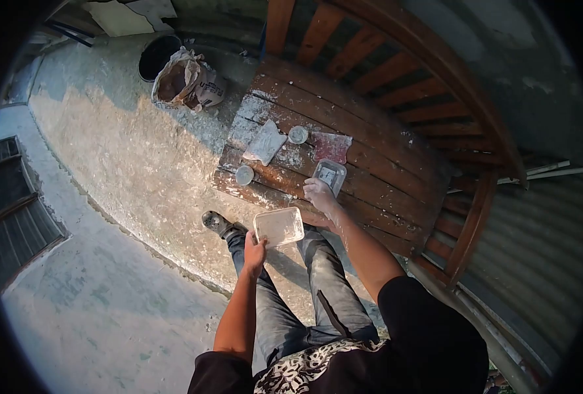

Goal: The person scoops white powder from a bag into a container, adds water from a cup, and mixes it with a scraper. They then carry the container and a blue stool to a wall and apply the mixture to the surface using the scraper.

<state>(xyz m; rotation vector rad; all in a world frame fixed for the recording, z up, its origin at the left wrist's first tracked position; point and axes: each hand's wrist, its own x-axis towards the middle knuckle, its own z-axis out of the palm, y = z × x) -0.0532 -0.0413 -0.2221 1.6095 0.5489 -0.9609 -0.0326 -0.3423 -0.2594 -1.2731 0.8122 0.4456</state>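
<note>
My left hand (256, 253) grips the near-left edge of a shallow, clear rectangular plastic tub (279, 227) with whitish smears, held above my legs. With powdery white fingers curled, my right hand (322, 194) holds the near end of a second clear plastic container (331, 175) at the wooden bench; its fingertips are partly hidden. Beyond that container lie a reddish, white-dusted scraper-like piece (331, 146) and a small round tub (298, 134). A white-coated flat piece (265, 142) and another round tub (244, 175) are farther left.
The slatted wooden bench (377, 176) is spattered white, with its backrest (429, 88) curving along the right. An open paper sack (189, 82) and a black bucket (158, 58) stand on the concrete floor (107, 125). A louvred window (23, 210) is at left.
</note>
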